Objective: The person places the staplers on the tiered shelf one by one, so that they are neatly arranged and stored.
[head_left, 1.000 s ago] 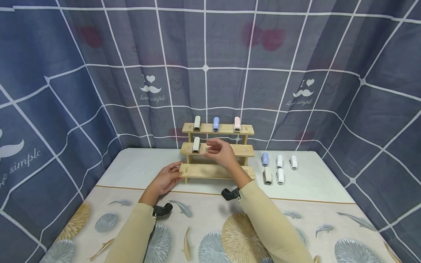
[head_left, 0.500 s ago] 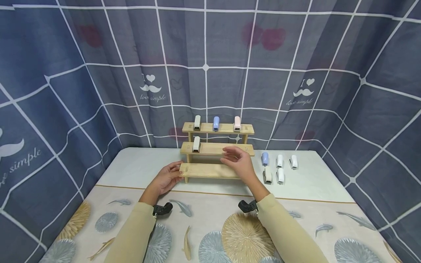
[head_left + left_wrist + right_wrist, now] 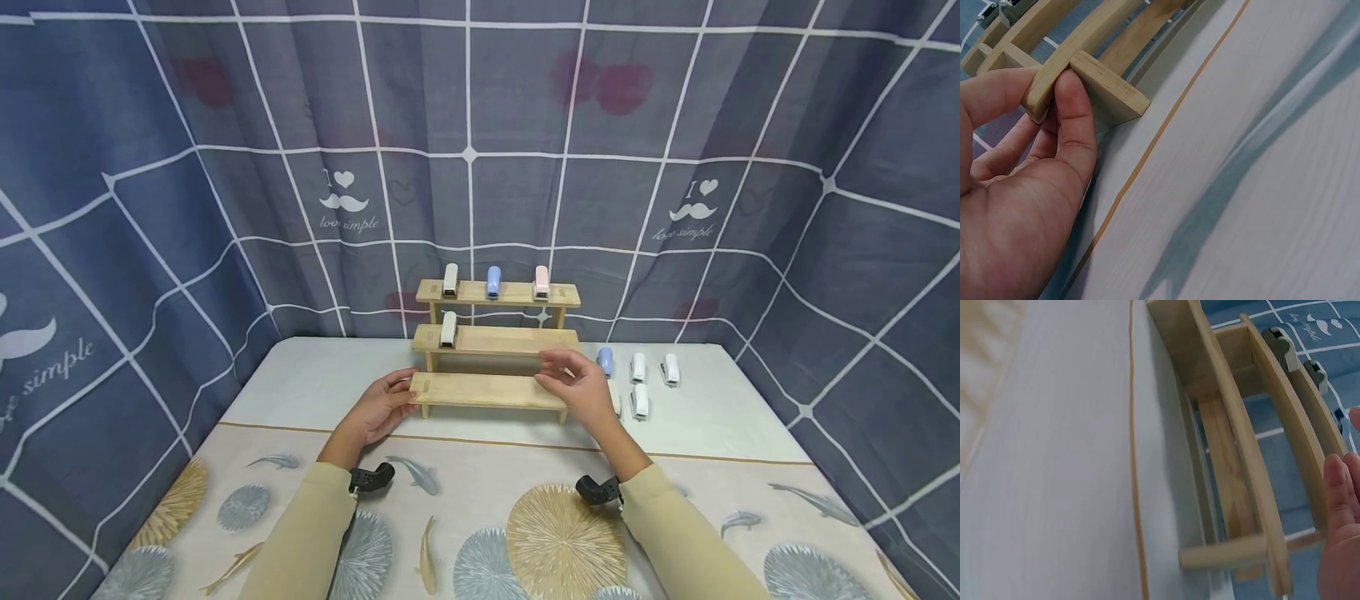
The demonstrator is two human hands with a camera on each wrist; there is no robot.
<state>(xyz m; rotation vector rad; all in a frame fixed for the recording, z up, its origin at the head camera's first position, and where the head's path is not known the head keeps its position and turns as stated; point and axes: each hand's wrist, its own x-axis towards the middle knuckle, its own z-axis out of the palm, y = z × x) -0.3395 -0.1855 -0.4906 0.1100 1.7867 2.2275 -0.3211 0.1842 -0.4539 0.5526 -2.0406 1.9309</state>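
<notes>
The left hand (image 3: 384, 408) pinches the wooden stand (image 3: 483, 390) at its eight o'clock end; the right hand (image 3: 585, 390), loosely curved, holds nothing. The outermost white stapler (image 3: 670, 370) sits at three o'clock from the stand, probably light, stiff, slick: best gripped by its sides.

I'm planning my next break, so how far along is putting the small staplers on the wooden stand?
Done: three staplers on the top shelf, one pale stapler on the middle shelf. In hand: no stapler visible; the left hand pinches the bottom shelf, the right hand appears empty. Left, probably: five more staplers on the table.
</notes>
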